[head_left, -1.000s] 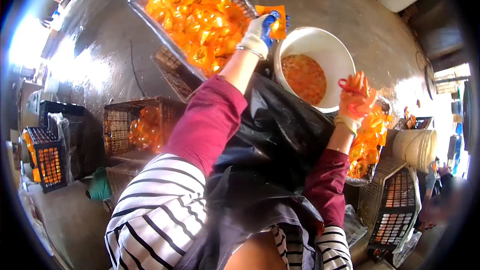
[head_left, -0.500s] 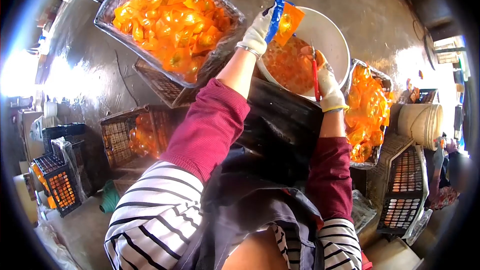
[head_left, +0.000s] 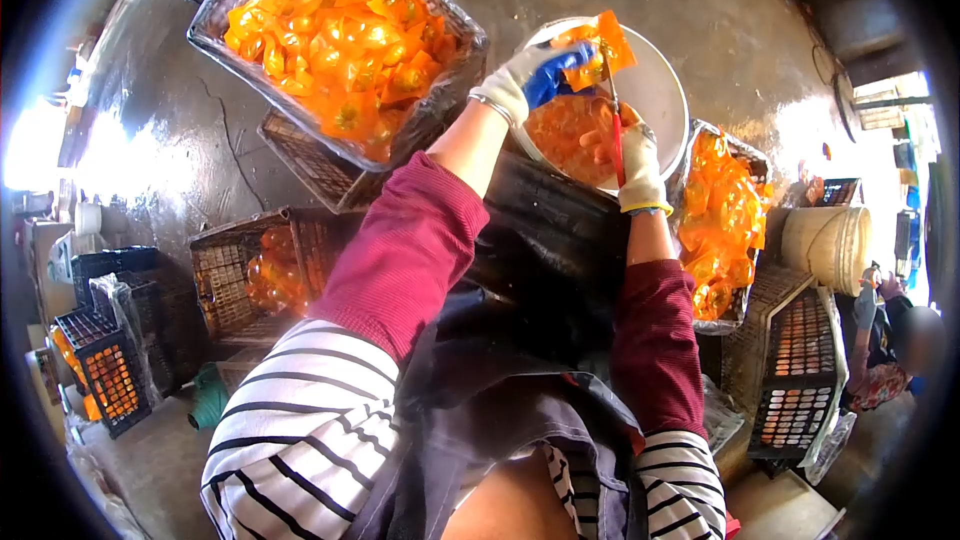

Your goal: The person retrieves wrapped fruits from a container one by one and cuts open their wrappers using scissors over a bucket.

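Over the bucket (head_left: pixel 668 90), the left hand (head_left: pixel 540 78) pinches the packet (head_left: pixel 617 45), probably light, soft and slippery, best held by an edge. The right hand (head_left: pixel 642 155) curls round scissors (head_left: pixel 617 148); blade contact is unclear.

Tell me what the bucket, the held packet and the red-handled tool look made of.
Bucket: probably plastic, smooth; even, off-white wall.
Packet: likely thin, glossy plastic film; orange with bright glints.
Tool: perhaps metal at its slim tip; red handle's material unclear.
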Available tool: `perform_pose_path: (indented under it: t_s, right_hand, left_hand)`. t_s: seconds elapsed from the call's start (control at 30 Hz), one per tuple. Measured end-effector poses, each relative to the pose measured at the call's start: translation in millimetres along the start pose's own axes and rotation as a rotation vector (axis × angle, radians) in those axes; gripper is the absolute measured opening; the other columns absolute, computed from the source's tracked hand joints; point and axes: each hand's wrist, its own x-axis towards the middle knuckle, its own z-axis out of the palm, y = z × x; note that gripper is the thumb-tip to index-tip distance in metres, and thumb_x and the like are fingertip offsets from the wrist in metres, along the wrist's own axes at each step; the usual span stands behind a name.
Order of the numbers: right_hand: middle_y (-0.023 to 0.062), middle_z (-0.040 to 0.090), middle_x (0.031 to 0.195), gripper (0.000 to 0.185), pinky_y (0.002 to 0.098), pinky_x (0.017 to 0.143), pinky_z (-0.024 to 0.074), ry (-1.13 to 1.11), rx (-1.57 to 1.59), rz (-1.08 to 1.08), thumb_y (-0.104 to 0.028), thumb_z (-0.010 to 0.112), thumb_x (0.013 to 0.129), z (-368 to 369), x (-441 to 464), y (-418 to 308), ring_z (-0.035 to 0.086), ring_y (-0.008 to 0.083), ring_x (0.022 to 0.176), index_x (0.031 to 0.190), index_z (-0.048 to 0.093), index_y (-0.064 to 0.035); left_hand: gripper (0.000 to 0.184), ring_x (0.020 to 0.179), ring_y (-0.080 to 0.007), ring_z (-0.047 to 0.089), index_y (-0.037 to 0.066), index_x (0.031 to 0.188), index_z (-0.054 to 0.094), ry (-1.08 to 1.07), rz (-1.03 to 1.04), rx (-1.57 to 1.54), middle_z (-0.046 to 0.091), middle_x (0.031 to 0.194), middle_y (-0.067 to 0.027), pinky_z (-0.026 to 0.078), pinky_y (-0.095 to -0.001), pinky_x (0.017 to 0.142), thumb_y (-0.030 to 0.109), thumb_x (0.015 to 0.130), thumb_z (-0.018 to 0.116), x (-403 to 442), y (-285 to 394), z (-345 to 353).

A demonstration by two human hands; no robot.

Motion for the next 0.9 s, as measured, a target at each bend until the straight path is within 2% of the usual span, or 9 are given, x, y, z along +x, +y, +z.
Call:
perform_pose_path:
  t_s: [0.07,0.2,0.3,0.33,0.43,0.5,0.7,0.8,0.9]
  right_hand:
    - [0.0116,0.065,0.087,0.028,0.0221,0.048,0.0446,0.024,0.239,-0.096,-0.018,0.05,0.091,2,4,14,0.059,0.0143,0.061,0.115,0.055,-0.0044]
    - [0.0095,0.064,0.09,0.028,0.0217,0.052,0.0464,0.214,-0.297,-0.498,-0.012,0.058,0.087,-1,36,58,0.059,0.014,0.064,0.113,0.055,-0.003]
    - [0.0083,0.063,0.089,0.027,0.0218,0.054,0.0471,-0.035,0.072,-0.007,-0.012,0.058,0.087,1,12,25,0.06,0.014,0.065,0.113,0.055,-0.0044]
    - [0.0084,0.063,0.087,0.028,0.0217,0.053,0.0468,-0.039,0.129,0.004,-0.012,0.059,0.087,2,6,18,0.06,0.0139,0.064,0.113,0.054,-0.0045]
    - [0.0083,0.063,0.081,0.028,0.0213,0.05,0.0456,0.002,0.105,-0.077,-0.014,0.059,0.087,3,9,21,0.059,0.0138,0.06,0.113,0.054,-0.0041]
    - [0.0076,0.063,0.075,0.028,0.0208,0.048,0.0446,0.107,-0.168,-0.275,-0.016,0.057,0.088,3,30,47,0.059,0.0141,0.056,0.113,0.054,-0.003]
    - [0.0056,0.062,0.086,0.023,0.0236,0.05,0.0474,-0.081,-0.037,0.053,-0.013,0.053,0.089,0,5,13,0.06,0.0155,0.063,0.11,0.055,-0.0044]
    - [0.006,0.062,0.084,0.023,0.0237,0.048,0.0456,-0.028,0.101,-0.074,-0.015,0.055,0.089,5,8,25,0.06,0.0154,0.06,0.11,0.056,-0.0052]
    - [0.0054,0.062,0.079,0.025,0.0237,0.046,0.0438,0.178,-0.604,-0.65,-0.018,0.053,0.09,-7,55,86,0.06,0.016,0.056,0.111,0.055,-0.0043]
  left_hand:
    - [0.035,0.096,-0.0175,0.06,0.002,0.109,0.059,0.017,-0.001,0.311,0.062,0.107,-0.012,0.047,-0.027,0.084,0.029,0.087,0.056,2,-6,1]
    - [0.025,0.082,-0.0232,0.065,0.001,0.093,0.066,0.103,-0.227,0.688,0.067,0.084,-0.0123,0.05,-0.0304,0.074,0.021,0.086,0.053,5,-5,7]
    - [0.027,0.084,-0.0242,0.065,0.0,0.093,0.065,-0.098,-0.056,1.151,0.067,0.088,-0.0137,0.05,-0.0307,0.074,0.022,0.085,0.052,4,0,4]
    - [0.029,0.087,-0.0229,0.064,0.0,0.096,0.064,-0.199,0.026,1.595,0.067,0.09,-0.0137,0.049,-0.0304,0.074,0.021,0.086,0.047,7,-1,2]
    - [0.032,0.081,-0.0275,0.066,0.001,0.095,0.065,0.302,-0.308,0.722,0.066,0.09,-0.0182,0.052,-0.0341,0.07,0.026,0.084,0.048,9,-6,10]
    - [0.032,0.084,-0.0282,0.065,0.001,0.095,0.065,0.216,-0.319,0.917,0.066,0.091,-0.0176,0.051,-0.0347,0.073,0.025,0.083,0.047,6,1,12]
    - [0.04,0.101,-0.0278,0.059,0.006,0.112,0.058,0.267,-0.445,0.88,0.062,0.108,-0.0166,0.045,-0.0355,0.087,0.03,0.08,0.05,-1,28,8]
    - [0.041,0.105,-0.0289,0.057,0.009,0.114,0.058,0.272,-0.406,0.958,0.059,0.113,-0.0162,0.044,-0.0371,0.09,0.031,0.08,0.051,-2,29,7]
    - [0.037,0.103,-0.0294,0.058,0.011,0.111,0.061,0.285,-0.302,1.041,0.06,0.112,-0.0152,0.044,-0.038,0.089,0.032,0.082,0.05,-1,14,7]
